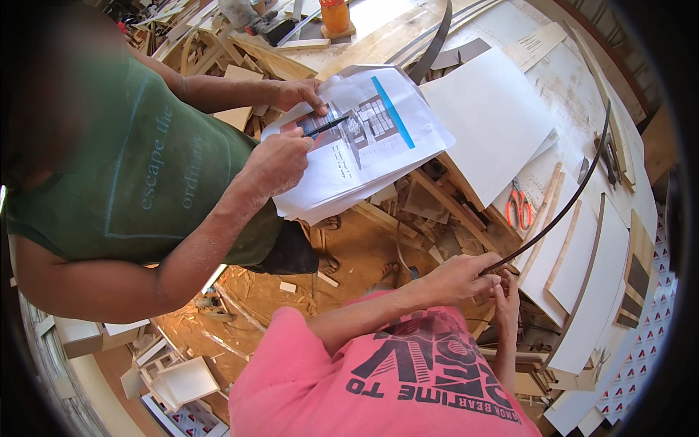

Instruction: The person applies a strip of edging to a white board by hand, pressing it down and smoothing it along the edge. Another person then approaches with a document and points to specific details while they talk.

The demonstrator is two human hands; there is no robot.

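A long, thin, dark flexible strip point(566, 210) rises in a curve from my hands toward the upper right. My left hand point(460, 280) is closed on its lower end. Close against it is my right hand point(505, 297), fingers curled in near the strip's end; what they hold, if anything, is hidden. Beyond my hands, orange-handled scissors point(518, 208) lie on the bench. At the left a person in a green sleeveless shirt holds a stack of printed sheets point(342, 164) with one hand. That person's other hand points a black pen point(326, 127) at the top sheet.
White panels point(484, 120) and curved narrow strips point(585, 274) cover much of the bench point(542, 54) on the right. An orange bottle point(335, 16) stands at the back. Wood offcuts crowd under the bench edge, and scraps litter the brown floor point(284, 298). A small white frame-like piece point(188, 380) stands lower left.
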